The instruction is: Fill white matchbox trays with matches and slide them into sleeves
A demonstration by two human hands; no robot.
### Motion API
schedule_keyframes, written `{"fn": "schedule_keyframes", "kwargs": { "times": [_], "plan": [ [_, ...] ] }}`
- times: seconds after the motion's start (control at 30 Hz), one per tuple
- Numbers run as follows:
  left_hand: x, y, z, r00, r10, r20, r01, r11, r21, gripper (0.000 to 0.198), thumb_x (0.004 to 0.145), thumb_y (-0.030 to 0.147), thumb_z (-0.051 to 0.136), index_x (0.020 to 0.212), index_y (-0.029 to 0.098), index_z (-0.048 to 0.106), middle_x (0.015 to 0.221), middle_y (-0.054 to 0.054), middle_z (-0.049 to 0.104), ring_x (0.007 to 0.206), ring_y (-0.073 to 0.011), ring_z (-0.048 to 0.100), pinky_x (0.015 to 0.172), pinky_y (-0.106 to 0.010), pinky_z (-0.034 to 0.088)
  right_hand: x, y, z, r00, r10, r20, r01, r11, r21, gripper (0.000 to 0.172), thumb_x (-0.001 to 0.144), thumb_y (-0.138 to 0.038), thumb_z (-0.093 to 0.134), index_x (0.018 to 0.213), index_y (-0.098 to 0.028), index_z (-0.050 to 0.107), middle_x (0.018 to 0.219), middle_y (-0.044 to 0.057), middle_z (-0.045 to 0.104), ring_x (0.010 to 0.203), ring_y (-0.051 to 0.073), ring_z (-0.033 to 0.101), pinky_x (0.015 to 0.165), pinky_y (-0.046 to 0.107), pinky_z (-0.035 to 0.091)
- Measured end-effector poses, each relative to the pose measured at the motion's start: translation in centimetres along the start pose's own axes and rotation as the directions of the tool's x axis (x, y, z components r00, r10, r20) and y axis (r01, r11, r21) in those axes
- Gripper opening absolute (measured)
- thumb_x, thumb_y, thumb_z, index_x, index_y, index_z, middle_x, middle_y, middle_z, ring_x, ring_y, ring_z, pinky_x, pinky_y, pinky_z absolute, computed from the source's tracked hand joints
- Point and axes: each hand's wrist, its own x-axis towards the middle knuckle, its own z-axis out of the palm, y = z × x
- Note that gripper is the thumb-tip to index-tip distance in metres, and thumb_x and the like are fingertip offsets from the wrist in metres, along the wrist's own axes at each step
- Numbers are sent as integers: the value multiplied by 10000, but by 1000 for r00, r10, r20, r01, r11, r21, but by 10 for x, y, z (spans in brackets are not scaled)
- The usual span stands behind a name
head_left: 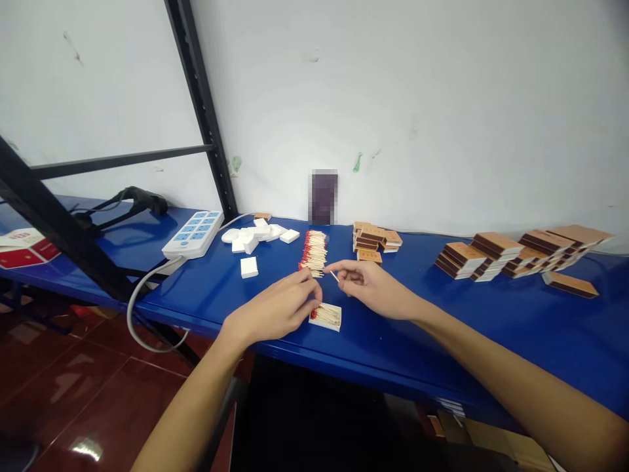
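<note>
My right hand (pixel 376 285) pinches a single matchstick (pixel 335 276) between thumb and forefinger, its tip pointing at the long pile of red-headed matches (pixel 315 249). Curled beside the small white inner tray (pixel 339 326) is my left hand (pixel 280 305), fingers bent together and thumb at the tray's left edge; what the fingers hold, if anything, is hidden. Matches fill the tray, with their red heads on the left. The near end of the pile lies just beyond the left fingertips.
White empty trays (pixel 249 267) lie at the left, near a white power strip (pixel 194 234). Brown matchbox sleeves (pixel 369 233) are piled behind my right hand. Rows of stacked matchboxes (pixel 498 244) stand farther right. A black metal post (pixel 201 98) rises at the left.
</note>
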Motion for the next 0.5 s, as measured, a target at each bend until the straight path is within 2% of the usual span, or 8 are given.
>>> {"fn": "schedule_keyframes", "kwargs": {
  "times": [0.2, 0.37, 0.5],
  "plan": [
    [-1, 0, -1, 999, -33, 0, 33, 999, -19, 183, 924, 349, 497, 1040, 215, 543, 973, -25, 544, 894, -188, 534, 762, -309, 420, 0, 1, 9, 999, 9, -47, 0, 980, 200, 158, 827, -288, 589, 906, -152, 604, 761, 25, 672, 717, 149, 656, 732, 319, 538],
    [-2, -4, -5, 998, -42, 43, 44, 998, -52, 364, 791, 467, 666, 1016, 214, 532, 978, -20, 580, 926, -208, 537, 777, -317, 422, -4, -5, 9, 999, -34, -3, 34, 993, 109, 219, 813, -373, 643, 816, -156, 676, 752, 28, 693, 699, 144, 633, 673, 290, 520],
    [3, -8, -1, 999, -7, 45, 11, 997, -76, 295, 790, 423, 674, 958, 209, 562, 971, -15, 616, 921, -204, 557, 825, -328, 419, -5, -7, 10, 995, -89, 35, 87, 995, 47, 214, 817, -369, 650, 776, -166, 702, 771, 27, 704, 698, 145, 624, 661, 284, 501]
  ]
}}
